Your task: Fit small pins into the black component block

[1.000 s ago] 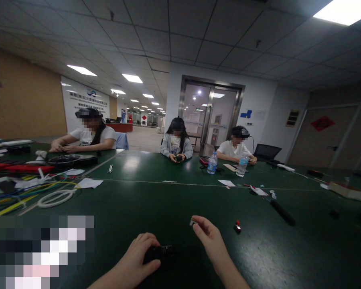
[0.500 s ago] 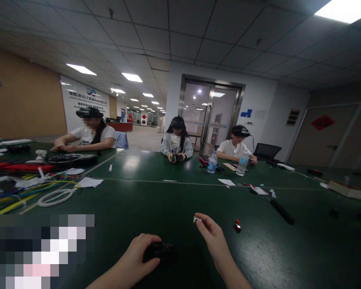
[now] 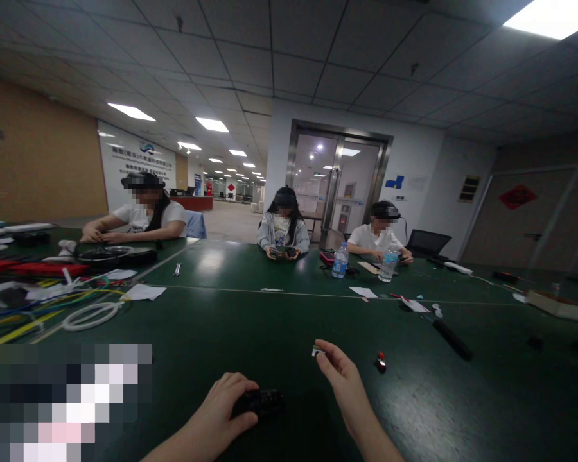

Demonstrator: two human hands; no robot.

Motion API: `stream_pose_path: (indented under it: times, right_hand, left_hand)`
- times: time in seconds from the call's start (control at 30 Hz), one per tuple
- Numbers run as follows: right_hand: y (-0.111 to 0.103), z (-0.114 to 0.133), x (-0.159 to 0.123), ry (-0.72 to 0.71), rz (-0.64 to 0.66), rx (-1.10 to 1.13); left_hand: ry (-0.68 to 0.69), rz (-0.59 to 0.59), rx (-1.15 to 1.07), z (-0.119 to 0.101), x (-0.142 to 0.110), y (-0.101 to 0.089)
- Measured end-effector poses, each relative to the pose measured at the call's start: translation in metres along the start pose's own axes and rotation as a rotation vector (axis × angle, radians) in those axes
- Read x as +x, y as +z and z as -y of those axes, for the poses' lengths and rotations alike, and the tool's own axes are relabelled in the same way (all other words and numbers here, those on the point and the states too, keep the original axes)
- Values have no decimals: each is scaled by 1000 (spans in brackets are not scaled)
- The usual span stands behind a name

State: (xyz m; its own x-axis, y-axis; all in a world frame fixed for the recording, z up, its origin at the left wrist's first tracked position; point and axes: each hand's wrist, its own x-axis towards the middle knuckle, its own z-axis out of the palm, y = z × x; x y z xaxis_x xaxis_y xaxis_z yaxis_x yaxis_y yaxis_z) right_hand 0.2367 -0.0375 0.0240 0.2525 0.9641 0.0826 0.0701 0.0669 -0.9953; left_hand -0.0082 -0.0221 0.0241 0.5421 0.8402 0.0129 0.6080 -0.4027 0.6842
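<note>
My left hand (image 3: 224, 405) is wrapped round a black object (image 3: 268, 404) with a lens-like, cylindrical right end, low over the dark green table (image 3: 173, 359). Its kind cannot be made out in the dim light. Between thumb and forefinger, my right hand (image 3: 340, 372) pinches a small white piece with a greenish edge (image 3: 316, 351), held apart from the black object. To the right of that hand lies a small red and silver item (image 3: 380, 362).
Cables (image 3: 91, 316), papers (image 3: 145, 292) and a red strip (image 3: 29, 265) crowd the left side. A spanner (image 3: 177, 269), two water bottles (image 3: 340, 260), a black-handled tool (image 3: 451, 338) and a shallow box (image 3: 556, 305) lie farther out. Three people sit opposite.
The small piece in my right hand has turned slightly and moved a little right. My left hand stays round the black object. The middle person's hands have moved apart.
</note>
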Motion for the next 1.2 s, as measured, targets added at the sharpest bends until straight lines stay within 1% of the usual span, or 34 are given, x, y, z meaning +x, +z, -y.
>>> stream_pose_path:
  times: [0.17, 0.4, 0.67, 0.8, 1.03, 1.2]
  right_hand:
    - [-1, -4, 3, -18, -16, 44]
    - [-4, -7, 5, -19, -32, 24]
    - [-6, -10, 6, -6, -40, 31]
    - [-7, -12, 9, 27, -87, 53]
    - [-7, -10, 9, 45, -147, 151]
    - [-9, -14, 11, 79, -196, 187]
  left_hand:
    - [5, 20, 7, 1, 0, -1]
    - [16, 42, 3, 4, 2, -3]
    - [12, 52, 3, 1, 1, -5]
    - [8, 48, -1, 2, 1, -5]
    - [-11, 64, 14, 1, 2, -5]
    - [-11, 72, 19, 0, 1, -5]
